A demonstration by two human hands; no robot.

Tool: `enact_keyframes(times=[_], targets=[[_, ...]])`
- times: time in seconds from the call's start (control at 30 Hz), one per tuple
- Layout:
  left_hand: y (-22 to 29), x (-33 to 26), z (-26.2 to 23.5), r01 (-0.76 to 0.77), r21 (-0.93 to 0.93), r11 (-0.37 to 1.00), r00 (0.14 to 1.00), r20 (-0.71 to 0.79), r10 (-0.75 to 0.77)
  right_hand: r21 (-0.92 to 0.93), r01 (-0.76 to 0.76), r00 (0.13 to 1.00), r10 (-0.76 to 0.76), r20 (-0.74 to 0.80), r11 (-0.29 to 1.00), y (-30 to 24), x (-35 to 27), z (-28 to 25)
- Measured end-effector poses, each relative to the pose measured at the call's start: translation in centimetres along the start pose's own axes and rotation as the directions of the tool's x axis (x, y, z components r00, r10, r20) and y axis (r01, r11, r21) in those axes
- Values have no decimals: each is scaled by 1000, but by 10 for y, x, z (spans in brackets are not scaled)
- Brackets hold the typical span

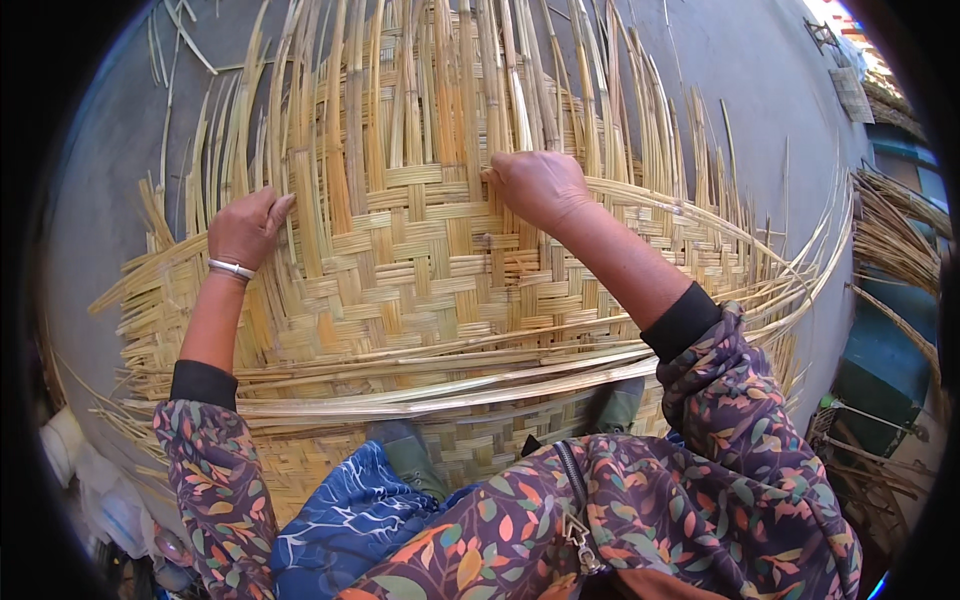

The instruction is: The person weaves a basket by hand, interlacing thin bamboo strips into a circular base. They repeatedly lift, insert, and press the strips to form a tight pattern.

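A large mat (400,290) of split bamboo strips, woven in a checked pattern, spreads in front of me and under my feet. At its far edge, unwoven bamboo strips (440,90) run away from me in a long fringe. On the left, my left hand (245,230), with a silver bangle at the wrist, is closed on strips at the edge of the weave. My right hand (540,190) is a fist on the strips right of centre, its fingertips mostly hidden. A bundle of crosswise strips (680,208) passes beneath that hand and bends off to the right.
Several long loose canes (430,405) lie across the mat just before my green shoes (415,465). Grey floor (750,110) surrounds the mat. Bundled sticks (895,225) lie at the far right, and a pale plastic bag (110,500) is at the lower left.
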State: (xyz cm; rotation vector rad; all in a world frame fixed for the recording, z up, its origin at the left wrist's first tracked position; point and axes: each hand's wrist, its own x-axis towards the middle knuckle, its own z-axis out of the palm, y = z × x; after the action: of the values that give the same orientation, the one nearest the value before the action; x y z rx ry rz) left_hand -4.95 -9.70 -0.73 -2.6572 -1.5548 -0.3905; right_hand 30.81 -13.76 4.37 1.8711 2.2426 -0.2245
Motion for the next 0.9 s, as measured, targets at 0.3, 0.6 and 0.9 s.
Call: enact_keyframes(times=[0.3,0.6,0.9], targets=[[1,-6,5,-73,-23,997,997,-19,73,59,-50,996,46,71,997,0,-5,2],[-13,-3,16,13,-23,1000,999,43,-12,-19,-42,977,45,208,999,-3,12,5],[-44,-20,-9,159,-60,985,974,173,-147,-269,189,981,-193,14,944,-33,28,-18]])
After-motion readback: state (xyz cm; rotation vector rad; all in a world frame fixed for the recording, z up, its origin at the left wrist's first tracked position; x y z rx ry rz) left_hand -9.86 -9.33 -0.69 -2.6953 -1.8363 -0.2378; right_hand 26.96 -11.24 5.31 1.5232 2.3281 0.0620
